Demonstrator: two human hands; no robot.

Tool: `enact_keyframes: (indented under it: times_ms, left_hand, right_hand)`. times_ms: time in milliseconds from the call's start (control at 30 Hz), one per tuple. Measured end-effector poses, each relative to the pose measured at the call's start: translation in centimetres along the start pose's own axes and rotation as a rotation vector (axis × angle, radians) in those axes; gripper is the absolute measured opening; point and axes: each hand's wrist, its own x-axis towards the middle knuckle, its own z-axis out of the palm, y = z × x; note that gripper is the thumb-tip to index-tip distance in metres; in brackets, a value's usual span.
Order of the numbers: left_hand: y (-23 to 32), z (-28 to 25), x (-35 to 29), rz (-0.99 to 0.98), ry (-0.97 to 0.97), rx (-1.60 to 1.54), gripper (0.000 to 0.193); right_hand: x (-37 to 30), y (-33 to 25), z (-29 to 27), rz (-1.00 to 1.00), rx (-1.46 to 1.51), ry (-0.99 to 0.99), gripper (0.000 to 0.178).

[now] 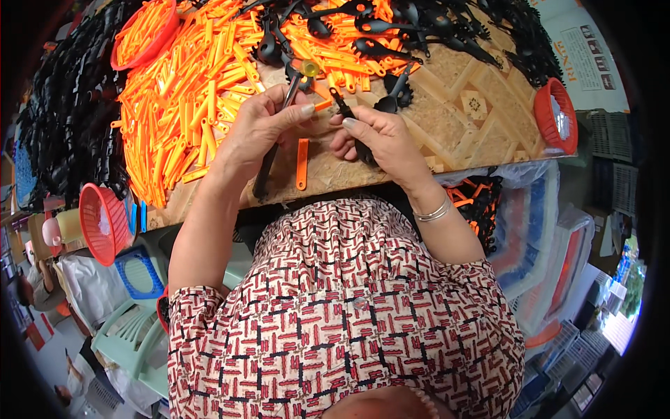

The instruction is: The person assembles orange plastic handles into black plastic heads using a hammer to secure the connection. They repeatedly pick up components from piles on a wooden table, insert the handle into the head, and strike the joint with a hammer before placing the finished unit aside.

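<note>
My left hand (pixel 269 122) is closed round the shaft of a small mallet (pixel 264 171). Its yellow head points away from me, and its dark grip slants down to the table's near edge. A black kitchen utensil (pixel 342 105) is in my right hand (pixel 380 136), its narrow handle end pointing up and away. My fingers partly cover its wider end, so I cannot tell its kind. Between my forearms, a single orange handle piece (pixel 302 164) lies on the patterned table (pixel 481 119). Just beyond my hands are more black utensils, including a pasta server (pixel 398 91).
A broad heap of orange handle pieces (pixel 202 91) covers the table's left side. Black utensils (pixel 70 105) are piled at far left and back right. Red baskets (pixel 105 223) stand at left, and another red basket (pixel 556 115) sits at the right edge. Below right are plastic-wrapped bins (pixel 530 237).
</note>
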Motion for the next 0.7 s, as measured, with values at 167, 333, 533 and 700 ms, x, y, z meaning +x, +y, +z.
enact_keyframes:
  times_ms: [167,333,533,700]
  left_hand:
    - [-0.1,0.2,-0.4,0.002,-0.03,-0.023,0.025]
    - [0.7,0.6,-0.9,0.027,0.006,0.042,0.037]
    - [0.2,0.1,-1.8,0.186,-0.04,0.309,0.016]
    - [1.2,0.1,-1.5,0.286,-0.051,0.648,0.011]
  right_hand:
    - [-1.4,-1.1,0.0,0.188,0.236,-0.086,0.032]
    - [-1.7,-1.3,-0.5,0.216,0.249,-0.071,0.032]
    - [-1.8,-0.9,-0.2,0.226,0.2,-0.125,0.03]
    - [-1.3,-1.0,-0.2,0.27,0.157,-0.173,0.029]
